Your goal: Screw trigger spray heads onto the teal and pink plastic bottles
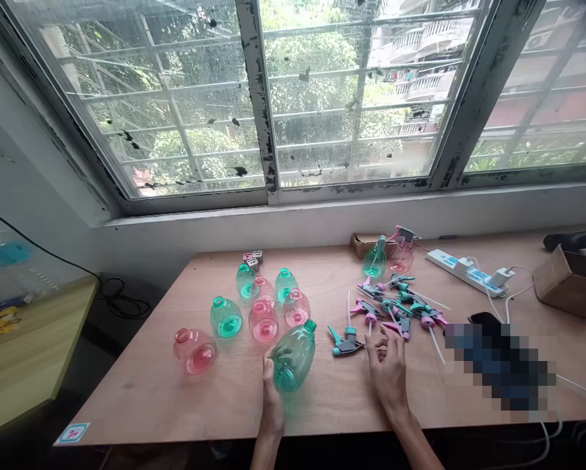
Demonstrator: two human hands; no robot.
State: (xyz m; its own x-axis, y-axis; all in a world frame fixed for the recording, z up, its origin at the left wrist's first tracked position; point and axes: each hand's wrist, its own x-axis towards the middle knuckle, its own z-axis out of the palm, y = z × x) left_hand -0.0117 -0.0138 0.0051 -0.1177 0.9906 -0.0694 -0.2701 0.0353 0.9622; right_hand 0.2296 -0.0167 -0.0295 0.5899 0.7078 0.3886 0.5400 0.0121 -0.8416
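Note:
My left hand (272, 395) is wrapped round a clear green bottle (295, 359), which it holds tilted above the table with its open neck up and to the right. My right hand (389, 369) is at the near edge of a pile of spray heads (395, 307), fingers bent and apart, with nothing visible held in them. Just left of those fingers lies a grey and teal spray head (347, 343), its tube pointing away. A pink and grey spray head (368, 312) sits just beyond the hand. Several green and pink bottles without heads, including a pink bottle (263, 322), stand left of the held bottle.
A green bottle (375, 260) and a pink bottle (401, 256) with spray heads fitted stand at the back. To the right are a power strip (469, 271), cables, a cardboard box (574, 281) and a blurred dark object (505, 365). Small grey-and-pink blocks (252, 259) lie back left.

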